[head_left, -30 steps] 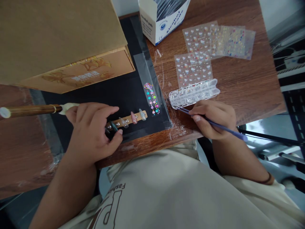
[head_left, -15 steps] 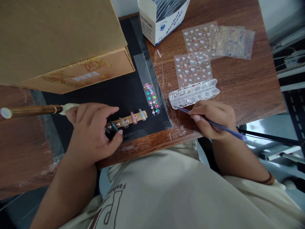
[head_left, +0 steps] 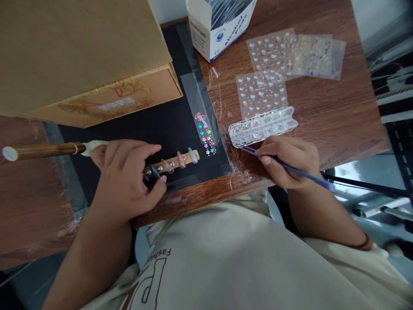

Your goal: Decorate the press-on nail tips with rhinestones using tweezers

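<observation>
My left hand [head_left: 129, 178] reaches over the left end of a wooden nail display stick [head_left: 176, 162], thumb on its near side and fingers on the far side. Several long press-on nails, among them a pink nail [head_left: 181, 159] and a dark green nail [head_left: 154, 171], sit along the stick. A bamboo-like handle [head_left: 45, 150] with a pale end meets the outer side of this hand; whether it is gripped is hidden. Pinched in my right hand [head_left: 288, 161] is a slim purple pen-like tool [head_left: 300, 171], its tip at the near left end of a clear rhinestone case [head_left: 263, 127].
A cardboard box [head_left: 106, 94] stands on the black mat [head_left: 135, 125] at the left. On the mat lies a strip of colourful flower gems [head_left: 206, 135]. Behind are an alcohol pads box [head_left: 222, 34] and several sticker sheets [head_left: 263, 92]. The wooden table [head_left: 348, 116] ends close to my body.
</observation>
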A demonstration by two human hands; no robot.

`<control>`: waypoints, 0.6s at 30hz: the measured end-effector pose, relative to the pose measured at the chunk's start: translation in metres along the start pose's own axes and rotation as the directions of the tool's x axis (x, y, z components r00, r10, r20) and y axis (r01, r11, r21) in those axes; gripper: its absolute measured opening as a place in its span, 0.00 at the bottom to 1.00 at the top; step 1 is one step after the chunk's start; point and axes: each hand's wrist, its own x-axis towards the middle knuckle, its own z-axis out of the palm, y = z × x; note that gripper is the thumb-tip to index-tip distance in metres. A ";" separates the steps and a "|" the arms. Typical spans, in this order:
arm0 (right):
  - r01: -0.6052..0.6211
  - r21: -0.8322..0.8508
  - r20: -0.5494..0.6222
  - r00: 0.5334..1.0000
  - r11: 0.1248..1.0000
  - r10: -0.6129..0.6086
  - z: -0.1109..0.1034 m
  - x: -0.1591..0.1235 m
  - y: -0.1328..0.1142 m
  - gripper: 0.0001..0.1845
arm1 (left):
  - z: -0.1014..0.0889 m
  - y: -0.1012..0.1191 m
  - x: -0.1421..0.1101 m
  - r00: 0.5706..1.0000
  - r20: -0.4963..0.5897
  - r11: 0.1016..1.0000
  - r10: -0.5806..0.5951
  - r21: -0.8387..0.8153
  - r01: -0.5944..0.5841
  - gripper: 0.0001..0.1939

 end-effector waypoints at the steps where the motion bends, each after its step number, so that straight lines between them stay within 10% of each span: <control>1: -0.002 -0.002 0.001 1.000 1.000 0.002 0.000 0.000 0.000 0.04 | 0.000 0.000 0.000 1.000 -0.001 1.000 0.004 -0.003 -0.004 0.23; 18: 0.010 -0.039 -0.002 1.000 0.999 -0.010 0.000 0.000 0.000 0.05 | -0.002 0.002 0.001 1.000 0.023 0.999 -0.020 0.025 0.020 0.24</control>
